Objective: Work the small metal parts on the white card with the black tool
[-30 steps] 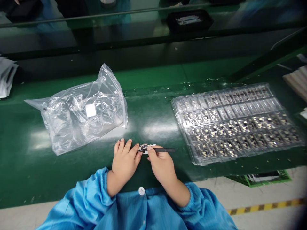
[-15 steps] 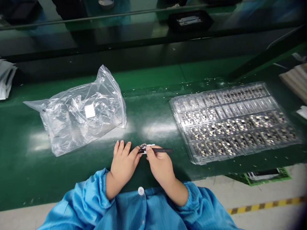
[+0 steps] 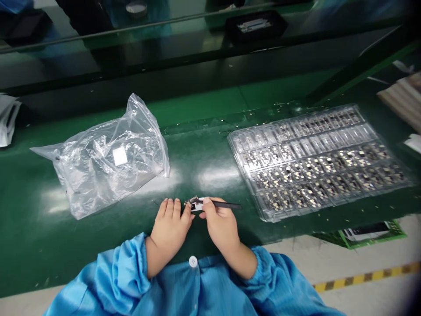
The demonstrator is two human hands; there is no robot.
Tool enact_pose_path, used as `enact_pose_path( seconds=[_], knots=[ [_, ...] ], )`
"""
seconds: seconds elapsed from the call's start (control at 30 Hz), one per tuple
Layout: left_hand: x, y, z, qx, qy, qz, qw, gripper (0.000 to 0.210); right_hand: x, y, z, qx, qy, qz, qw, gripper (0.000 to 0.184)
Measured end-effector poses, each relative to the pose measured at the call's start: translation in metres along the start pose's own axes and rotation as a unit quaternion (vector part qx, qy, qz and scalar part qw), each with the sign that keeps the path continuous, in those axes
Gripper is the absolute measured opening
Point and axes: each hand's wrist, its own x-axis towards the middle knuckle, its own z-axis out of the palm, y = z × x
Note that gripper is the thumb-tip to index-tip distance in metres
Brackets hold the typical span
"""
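In front of my body, a small circuit board [image 3: 191,201] with a white piece [image 3: 198,206] beside or under it lies at the table's near side. My left hand [image 3: 171,224] rests with its fingers stretched forward, its index finger and thumb pressing on the left end of this small work. In my right hand [image 3: 220,224] is a pair of black tweezers [image 3: 226,205], pinched between thumb and fingers, the tip pointing left onto the board. Whether the tip grips anything is too small to tell.
A clear plastic bag [image 3: 98,162] with a white label lies to the left. Clear trays [image 3: 319,162] of small boards are stacked at the right. Across the back runs a shelf with a black tray [image 3: 256,26]. Below the table's right edge stands a green crate [image 3: 371,235].
The tweezers' tip has shifted slightly up and right on the board, and more of the white piece shows. The whole view has tilted a little.
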Motion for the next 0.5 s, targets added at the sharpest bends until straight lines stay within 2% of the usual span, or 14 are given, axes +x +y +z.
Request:
enact_pose_path(
  seconds=[0.13, 0.37, 0.5],
  knots=[
    [0.000, 0.001, 0.002, -0.018, -0.001, 0.011, 1.000, 0.027, 0.000, 0.001, -0.001, 0.031, -0.002, 0.020, 0.999, 0.040],
    [-0.008, -0.005, 0.010, -0.059, 0.047, -0.013, 0.997, 0.026, 0.002, 0.010, -0.001, 0.090, -0.001, 0.032, 0.995, 0.045],
    [-0.009, -0.007, 0.010, -0.067, 0.051, -0.019, 0.996, 0.027, 0.004, 0.014, -0.003, 0.109, -0.009, 0.031, 0.993, 0.045]
  ],
)
